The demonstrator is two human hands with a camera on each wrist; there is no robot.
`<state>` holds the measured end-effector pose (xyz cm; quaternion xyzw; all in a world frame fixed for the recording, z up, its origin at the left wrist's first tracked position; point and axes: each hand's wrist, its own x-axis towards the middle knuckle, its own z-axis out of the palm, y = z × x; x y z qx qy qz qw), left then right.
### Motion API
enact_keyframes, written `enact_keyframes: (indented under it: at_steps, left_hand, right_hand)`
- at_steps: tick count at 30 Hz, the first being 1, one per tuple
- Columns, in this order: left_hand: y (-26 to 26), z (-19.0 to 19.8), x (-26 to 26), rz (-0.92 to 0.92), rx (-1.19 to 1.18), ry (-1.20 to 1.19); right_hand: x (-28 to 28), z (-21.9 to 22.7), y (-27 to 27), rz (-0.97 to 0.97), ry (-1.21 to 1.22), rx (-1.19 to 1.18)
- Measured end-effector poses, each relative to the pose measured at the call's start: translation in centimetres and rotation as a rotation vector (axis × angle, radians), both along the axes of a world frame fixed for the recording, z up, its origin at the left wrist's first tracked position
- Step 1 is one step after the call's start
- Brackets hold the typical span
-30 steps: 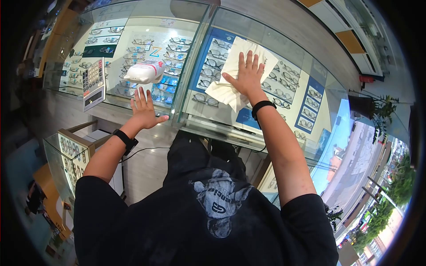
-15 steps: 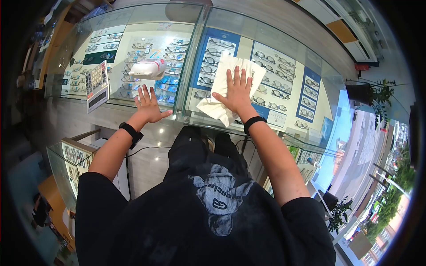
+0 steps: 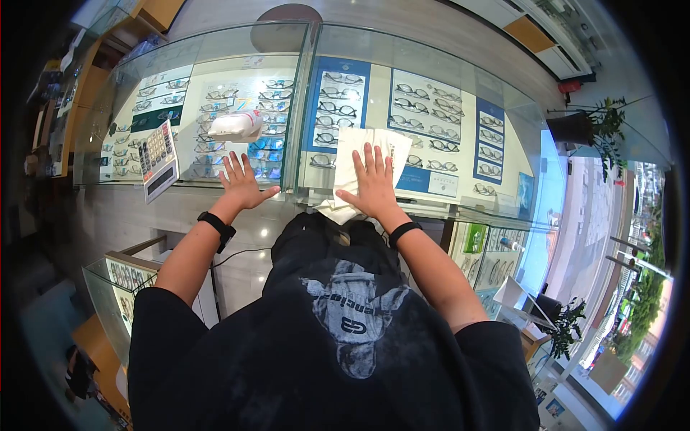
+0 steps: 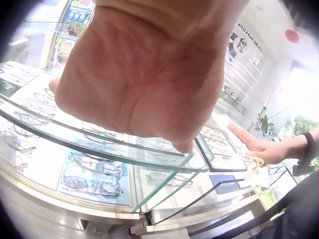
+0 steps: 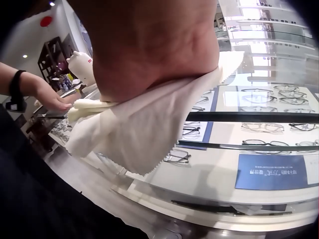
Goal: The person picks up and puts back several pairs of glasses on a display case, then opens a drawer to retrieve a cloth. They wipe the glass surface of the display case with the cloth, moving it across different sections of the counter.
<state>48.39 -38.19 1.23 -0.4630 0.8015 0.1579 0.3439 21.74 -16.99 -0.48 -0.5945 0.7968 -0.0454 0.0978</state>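
A cream cloth (image 3: pixel 397 147) lies on the glass display case (image 3: pixel 305 108) at its front edge, part of it hanging over. The right hand (image 3: pixel 371 187) is spread flat on the cloth, fingers straight. In the right wrist view the cloth (image 5: pixel 134 132) drapes below the palm (image 5: pixel 154 59), its zigzag edge hanging. The left hand (image 3: pixel 243 188), fingers spread, is at the front edge of the left glass section, holding nothing. The left wrist view shows its palm (image 4: pixel 139 79) over the glass edge; whether it touches the glass is not clear there.
A white figurine (image 3: pixel 236 125) stands on the glass beyond the left hand, with a calculator (image 3: pixel 158 159) to its left. Rows of eyeglasses (image 3: pixel 336 109) lie under the glass. A smaller glass case (image 3: pixel 118 280) stands at the lower left, a potted plant (image 3: pixel 575 129) at the right.
The right hand and the cloth have moved toward the body and a little left, to the case's front edge. The left hand has stayed near the edge, still spread.
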Motion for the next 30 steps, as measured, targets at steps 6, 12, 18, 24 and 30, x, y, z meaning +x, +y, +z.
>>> enact_keyframes:
  at_steps: [6, 12, 18, 24, 30]
  left_hand:
    - [0.0, 0.2, -0.2, -0.004, 0.01, -0.009]
    - [-0.1, -0.1, 0.1, 0.012, 0.019, 0.006]
    - [0.1, -0.1, 0.1, 0.006, -0.003, 0.019]
    - [-0.1, 0.1, -0.1, 0.006, 0.011, -0.026]
    - [-0.2, 0.0, -0.1, 0.008, 0.037, -0.062]
  right_hand:
    - [-1.9, 0.4, 3.9, -0.005, -0.055, 0.013]
    - [-4.9, 1.1, 7.7, -0.026, -0.033, 0.093]
    - [-6.7, 0.8, 9.5, -0.045, -0.023, 0.141]
    - [-7.5, 0.8, 8.5, -0.059, -0.015, 0.101]
    - [-11.6, -0.6, 3.4, -0.093, 0.037, 0.037]
